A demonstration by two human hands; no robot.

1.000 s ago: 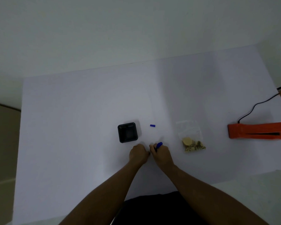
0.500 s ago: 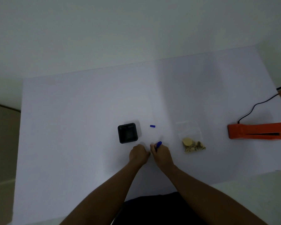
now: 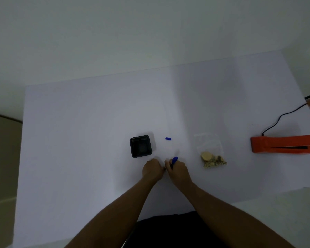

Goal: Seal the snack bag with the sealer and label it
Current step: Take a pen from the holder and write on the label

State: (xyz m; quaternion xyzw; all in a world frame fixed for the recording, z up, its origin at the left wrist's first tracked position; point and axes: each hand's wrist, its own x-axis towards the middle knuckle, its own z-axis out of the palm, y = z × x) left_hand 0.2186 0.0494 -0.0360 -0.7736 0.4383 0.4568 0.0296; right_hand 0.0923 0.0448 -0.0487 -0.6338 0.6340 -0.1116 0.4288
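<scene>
1. Right hand (image 3: 177, 171) curls round the blue marker pen (image 3: 174, 160), tip down: labelling step, I reckon.
2. Left hand (image 3: 152, 170) curled beside it; I can't tell its hold.
3. Clear plastic snack bag (image 3: 210, 153) lies apart, rightward.

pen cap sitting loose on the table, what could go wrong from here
1. The pen cap lies apart from the pen held in the right hand; it could roll away or get lost.
2. The snack bag lies well short of the sealer; whether its top is closed cannot be told, so the contents might spill when lifted.
3. The cord trails off the table edge; a snag could drag the sealer.
</scene>
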